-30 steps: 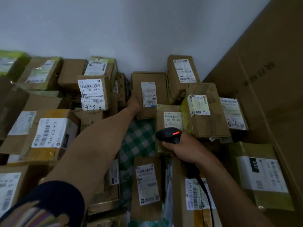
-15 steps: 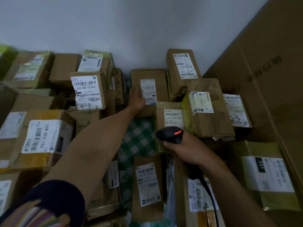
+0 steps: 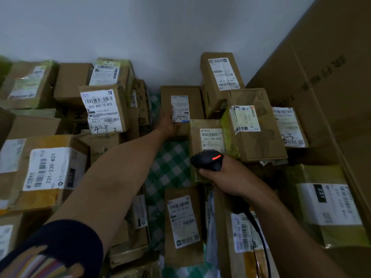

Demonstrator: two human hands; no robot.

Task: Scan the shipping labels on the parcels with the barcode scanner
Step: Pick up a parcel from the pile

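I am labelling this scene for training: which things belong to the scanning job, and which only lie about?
Job: barcode scanner in right hand; left hand holding middle parcel; its shipping label; other labelled parcels.
Lying about: checked cloth; big cardboard box, right.

Matt cardboard parcels (image 3: 181, 109) (paper labels), black plastic scanner (image 3: 206, 161).

Upper-left label (image 3: 100, 109): 502-602-12-815. Left label (image 3: 50, 169), centre label (image 3: 211, 138): 231-239-K01. Right label (image 3: 329, 203): 231.
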